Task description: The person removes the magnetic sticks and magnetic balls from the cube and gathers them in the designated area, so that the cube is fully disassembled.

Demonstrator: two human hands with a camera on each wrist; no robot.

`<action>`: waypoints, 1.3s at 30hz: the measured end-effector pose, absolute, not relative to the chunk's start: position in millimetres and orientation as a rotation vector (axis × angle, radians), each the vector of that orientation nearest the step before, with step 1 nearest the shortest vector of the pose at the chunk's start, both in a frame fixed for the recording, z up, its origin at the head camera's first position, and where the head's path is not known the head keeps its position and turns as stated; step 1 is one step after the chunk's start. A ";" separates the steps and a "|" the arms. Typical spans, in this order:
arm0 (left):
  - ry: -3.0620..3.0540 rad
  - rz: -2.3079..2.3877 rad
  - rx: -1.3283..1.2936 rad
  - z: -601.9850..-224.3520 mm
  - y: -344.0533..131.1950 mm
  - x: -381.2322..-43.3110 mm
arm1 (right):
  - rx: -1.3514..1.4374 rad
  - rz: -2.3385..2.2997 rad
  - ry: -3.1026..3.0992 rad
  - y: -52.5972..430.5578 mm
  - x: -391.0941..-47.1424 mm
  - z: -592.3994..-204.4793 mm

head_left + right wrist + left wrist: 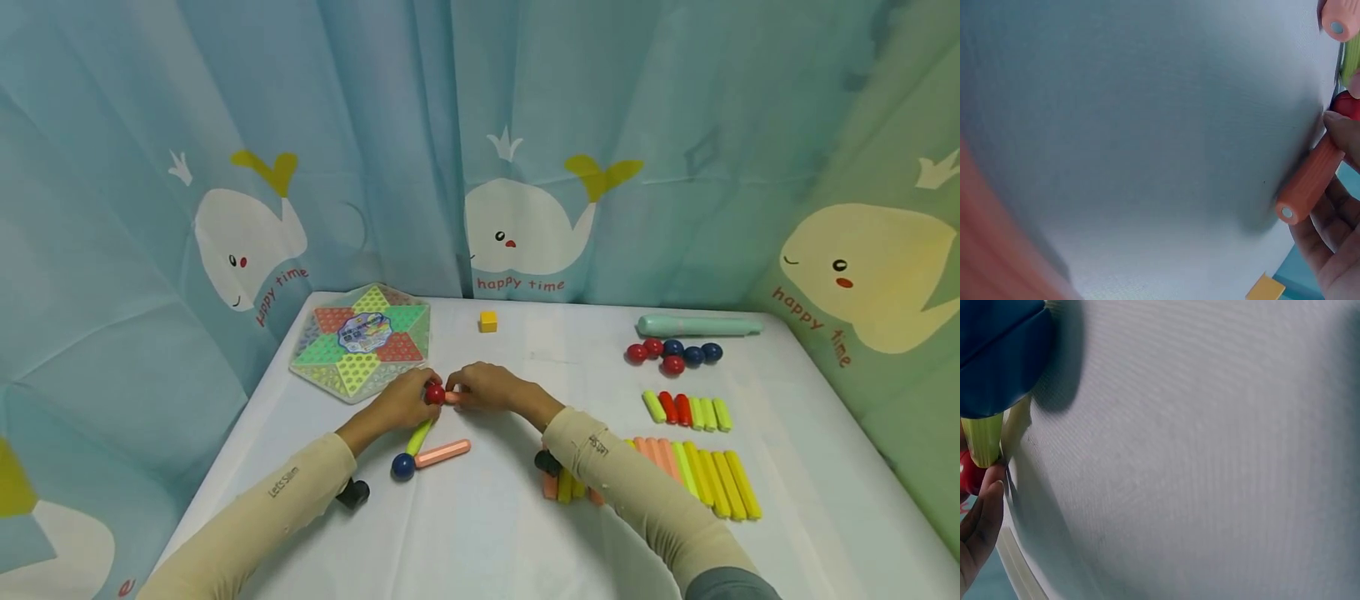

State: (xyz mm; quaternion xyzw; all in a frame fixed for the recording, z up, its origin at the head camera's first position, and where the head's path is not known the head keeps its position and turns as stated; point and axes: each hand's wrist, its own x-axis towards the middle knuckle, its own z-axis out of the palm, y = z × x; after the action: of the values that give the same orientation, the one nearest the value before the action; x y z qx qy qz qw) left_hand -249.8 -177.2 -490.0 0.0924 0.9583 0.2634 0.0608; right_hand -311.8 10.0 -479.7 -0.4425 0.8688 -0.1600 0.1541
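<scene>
My left hand (pixel 403 400) grips a red ball (pixel 435 394) near the middle of the table. From that ball a yellow-green magnetic rod (pixel 418 437) runs toward me to a blue ball (pixel 402 467). A salmon rod (pixel 444 453) extends rightward from the blue ball. My right hand (pixel 491 387) pinches another salmon rod (pixel 1307 184), whose far end meets the red ball; its near end shows a small metal dot in the right wrist view. In the left wrist view, the left fingers (pixel 988 515) touch the junction of red ball and yellow-green rod.
A hexagonal star-pattern board (pixel 315 367) lies back left, with a yellow cube (pixel 488 322) right of it. At right are several red and blue balls (pixel 673 365), short rods (pixel 683 409), long rods (pixel 720 483) and a pale green cylinder (pixel 697 326). Curtains surround the table (pixel 465 542).
</scene>
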 end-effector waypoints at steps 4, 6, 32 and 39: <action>2.900 0.827 0.258 -489.0 -179.1 -250.1 | -1.270 -0.463 2.464 9.2 -311.0 -479.5; 2.898 0.834 0.247 -488.1 -180.1 -250.4 | -1.269 -0.467 2.459 8.9 -311.0 -479.7; 2.860 0.859 0.231 -490.1 -183.4 -248.6 | -1.209 -0.623 2.532 70.3 -303.6 -443.9; 2.830 0.870 0.182 -488.9 -187.8 -247.1 | -0.998 -0.888 2.561 169.0 -288.0 -421.0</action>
State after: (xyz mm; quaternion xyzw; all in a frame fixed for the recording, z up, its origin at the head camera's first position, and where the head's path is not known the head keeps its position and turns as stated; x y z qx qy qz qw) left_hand -247.1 -187.8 -488.9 0.0610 0.9505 0.2920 0.0875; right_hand -288.0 169.0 -421.0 -0.3428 0.8796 -0.3048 0.1261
